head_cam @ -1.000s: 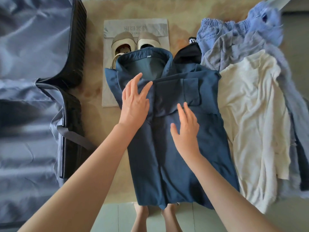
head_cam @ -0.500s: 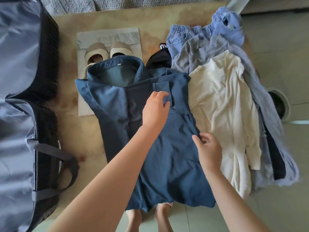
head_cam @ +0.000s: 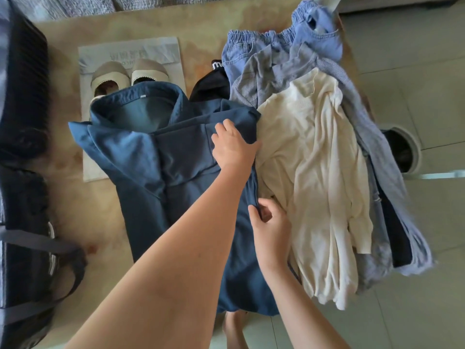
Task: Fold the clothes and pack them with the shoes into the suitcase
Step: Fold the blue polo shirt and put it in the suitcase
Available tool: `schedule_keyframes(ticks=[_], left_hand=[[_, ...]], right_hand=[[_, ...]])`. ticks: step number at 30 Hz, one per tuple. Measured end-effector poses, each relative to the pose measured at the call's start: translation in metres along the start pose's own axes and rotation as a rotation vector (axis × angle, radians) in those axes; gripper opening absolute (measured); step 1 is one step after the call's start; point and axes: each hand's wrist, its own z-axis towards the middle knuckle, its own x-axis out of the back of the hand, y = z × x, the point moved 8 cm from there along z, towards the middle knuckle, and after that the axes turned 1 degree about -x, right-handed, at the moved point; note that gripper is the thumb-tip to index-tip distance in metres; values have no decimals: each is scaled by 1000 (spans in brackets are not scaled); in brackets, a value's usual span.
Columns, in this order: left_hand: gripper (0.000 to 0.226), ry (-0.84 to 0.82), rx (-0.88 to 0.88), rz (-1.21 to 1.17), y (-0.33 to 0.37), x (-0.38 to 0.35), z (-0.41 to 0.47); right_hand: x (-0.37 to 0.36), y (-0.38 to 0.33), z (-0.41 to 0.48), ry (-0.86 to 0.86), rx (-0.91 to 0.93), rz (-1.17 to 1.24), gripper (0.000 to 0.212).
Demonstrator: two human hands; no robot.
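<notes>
A dark blue collared shirt (head_cam: pixel 156 172) lies face up across the tan table (head_cam: pixel 100 202), its collar towards the far side. My left hand (head_cam: pixel 232 146) grips the shirt's right shoulder edge, fingers curled into the fabric. Lower down, my right hand (head_cam: pixel 270 227) pinches the same right side seam. A pair of beige shoes (head_cam: pixel 128 75) sits on a grey dust bag (head_cam: pixel 161 50) behind the collar, partly covered by it. The open black suitcase (head_cam: pixel 24 137) lies at the far left.
A pile of clothes fills the table's right side: a cream top (head_cam: pixel 319 172), a grey-blue striped garment (head_cam: pixel 274 71), light blue jeans (head_cam: pixel 297 39) and a black item (head_cam: pixel 212 84). A round bin (head_cam: pixel 405 149) stands on the tiled floor at the right. My bare feet show below the table's front edge.
Both hands left the shirt's chest and moved right to its right edge, where they now grip the fabric. The camera swung right, so the suitcase slid towards the left border.
</notes>
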Motion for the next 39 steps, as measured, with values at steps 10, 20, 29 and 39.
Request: schedule_keyframes(ticks=[10, 20, 29, 39], left_hand=[[30, 38, 9, -64, -1, -1, 1], [25, 72, 66, -305, -13, 24, 3], [22, 136, 189, -613, -52, 56, -3], [10, 253, 200, -789, -139, 111, -29]], right_hand=[[-7, -2, -9, 49, 21, -47, 14], [-9, -9, -23, 4, 6, -29, 14], [-12, -10, -33, 3, 47, -112, 13], [-63, -46, -97, -77, 300, -258, 7]])
